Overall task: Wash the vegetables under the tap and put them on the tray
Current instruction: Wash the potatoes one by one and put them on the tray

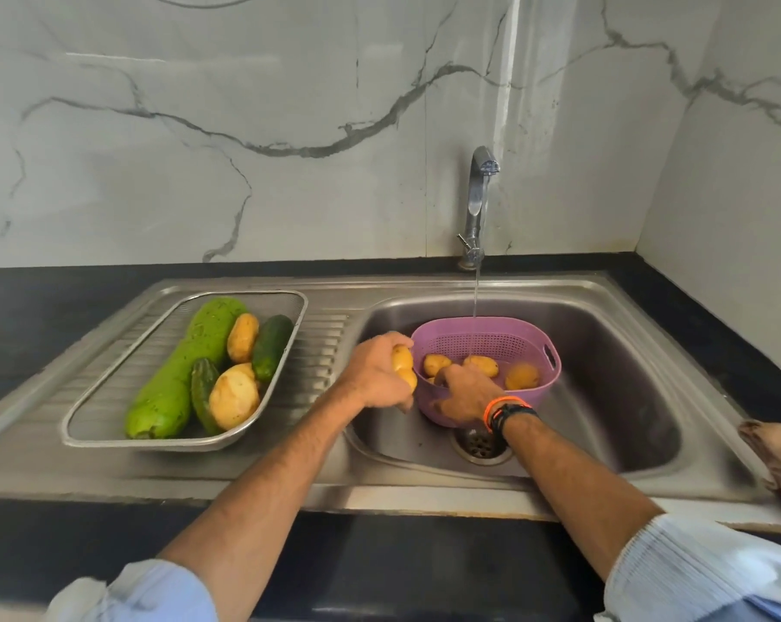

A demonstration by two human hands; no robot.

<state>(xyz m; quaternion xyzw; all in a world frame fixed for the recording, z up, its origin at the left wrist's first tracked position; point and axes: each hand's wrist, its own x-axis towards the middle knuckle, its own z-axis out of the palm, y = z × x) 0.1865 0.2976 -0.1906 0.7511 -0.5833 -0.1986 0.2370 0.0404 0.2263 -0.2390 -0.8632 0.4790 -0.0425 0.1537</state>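
Nearest us, our left hand (375,374) has its fingers wrapped round a washed potato (403,368) just left of the purple colander (487,338), while our right hand (465,392) reaches into it, though we cannot tell whether those fingers hold anything. We judge this the carry step: the potato must travel left over the sink's (626,352) rim to the mesh tray (110,424), where a long gourd (177,370), cucumbers (272,347) and potatoes leave space only at its left side. Farther back, more potatoes (483,365) wait under the running tap (478,195), and a brown cloth (779,455) lies at the right edge.
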